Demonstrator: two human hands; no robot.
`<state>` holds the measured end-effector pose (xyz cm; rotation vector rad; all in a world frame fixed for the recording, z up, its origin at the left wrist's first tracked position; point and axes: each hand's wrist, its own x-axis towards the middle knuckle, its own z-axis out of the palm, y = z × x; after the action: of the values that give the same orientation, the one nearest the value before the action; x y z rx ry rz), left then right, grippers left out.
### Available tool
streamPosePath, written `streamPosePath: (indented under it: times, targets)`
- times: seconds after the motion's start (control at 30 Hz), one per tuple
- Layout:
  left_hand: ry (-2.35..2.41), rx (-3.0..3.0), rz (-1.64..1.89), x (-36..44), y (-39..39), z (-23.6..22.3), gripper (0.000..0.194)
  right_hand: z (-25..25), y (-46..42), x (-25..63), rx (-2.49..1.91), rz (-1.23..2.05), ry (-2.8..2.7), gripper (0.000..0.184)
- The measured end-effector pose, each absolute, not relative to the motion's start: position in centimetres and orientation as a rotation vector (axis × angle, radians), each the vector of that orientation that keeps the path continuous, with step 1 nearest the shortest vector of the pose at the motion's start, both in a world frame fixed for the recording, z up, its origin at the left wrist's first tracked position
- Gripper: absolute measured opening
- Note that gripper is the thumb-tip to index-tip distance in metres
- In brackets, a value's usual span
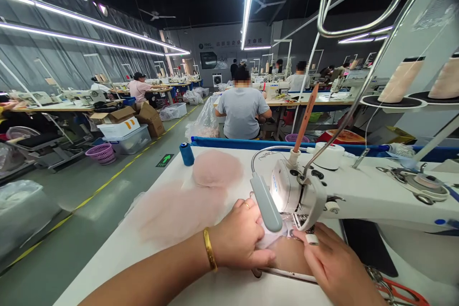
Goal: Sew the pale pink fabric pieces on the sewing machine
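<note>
A white sewing machine (287,184) with a lit lamp stands over the white table. Under its needle area lies thin, pale sheer fabric (270,239), with a skin-coloured piece (292,253) just in front. My left hand (244,234), wearing a ring and a gold bangle, curls its fingers on the sheer fabric left of the presser foot. On the other side, my right hand (330,253) holds the fabric edge by the needle; the machine head partly hides its fingers. Sheer pinkish pieces (182,213) lie spread left of my hands, with a rounded pile (217,168) behind them.
A blue thread spool (187,154) stands at the table's far left corner. To the right are a dark phone-like slab (369,246) and orange-handled scissors (405,291). A pencil (306,117) stands upright on the machine. Ahead, a person (242,110) sits facing away.
</note>
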<state>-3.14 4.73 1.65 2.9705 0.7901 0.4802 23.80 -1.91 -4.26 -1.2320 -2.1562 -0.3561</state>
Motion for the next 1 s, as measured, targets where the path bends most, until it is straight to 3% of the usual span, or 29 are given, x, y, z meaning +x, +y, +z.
streamPosePath:
  times: [0.13, 0.27, 0.47, 0.6, 0.77, 1.0]
  targets:
    - [0.691, 2.929, 0.37, -3.6, 3.3, 1.1, 0.049, -2.9, -2.9, 21.6, -0.916, -0.122, -2.294, 0.043]
    - [0.667, 2.88, 0.286, -3.6, 2.9, 1.4, 0.048, -2.4, -2.9, 21.4, -1.011, -0.05, -2.402, 0.033]
    - [0.676, 2.848, 0.222, -3.2, 2.2, 1.9, 0.018, -2.6, -2.7, 23.5, -1.157, -0.325, -2.292, 0.032]
    - [0.623, 2.89, 0.249, -2.9, 1.8, 0.9, 0.019, -2.5, -3.1, 22.4, -0.911, -0.213, -2.402, 0.044]
    - [0.636, 2.932, 0.384, -2.9, 1.2, 0.4, 0.013, -2.9, -3.4, 22.4, -0.996, -0.052, -2.49, 0.031]
    - [0.707, 2.97, 0.412, -2.8, 0.6, 0.1, 0.015, -3.2, -3.6, 23.0, -1.026, 0.018, -2.489, 0.028]
